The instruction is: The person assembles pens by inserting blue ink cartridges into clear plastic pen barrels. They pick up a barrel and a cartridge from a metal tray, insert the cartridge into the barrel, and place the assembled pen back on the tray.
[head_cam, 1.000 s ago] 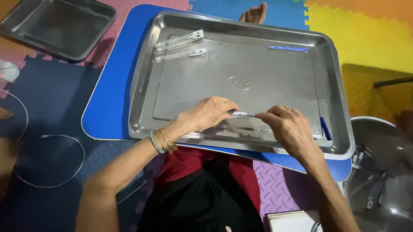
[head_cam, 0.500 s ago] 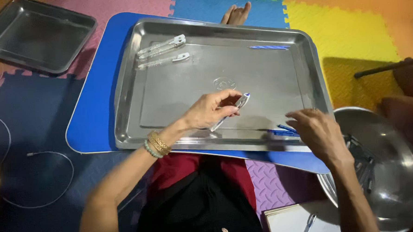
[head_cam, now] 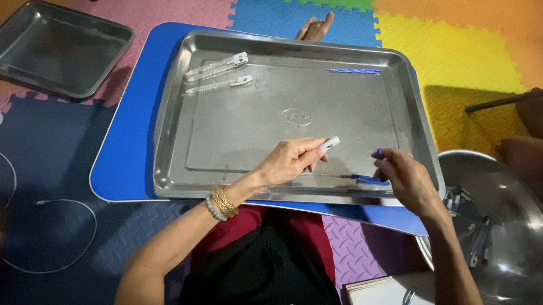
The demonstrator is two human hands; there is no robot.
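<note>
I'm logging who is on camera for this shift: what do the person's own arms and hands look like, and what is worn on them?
Both arms are bare, no sleeves or gloves. The left hand has stacked bangles at the wrist: gold-coloured ones with a pale green beaded one beside them. The right hand shows what may be a ring, too small to tell.

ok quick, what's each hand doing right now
Left hand: closed on a small clear tool with a white end, over the steel tray.
Right hand: pinching a small blue piece.
</note>
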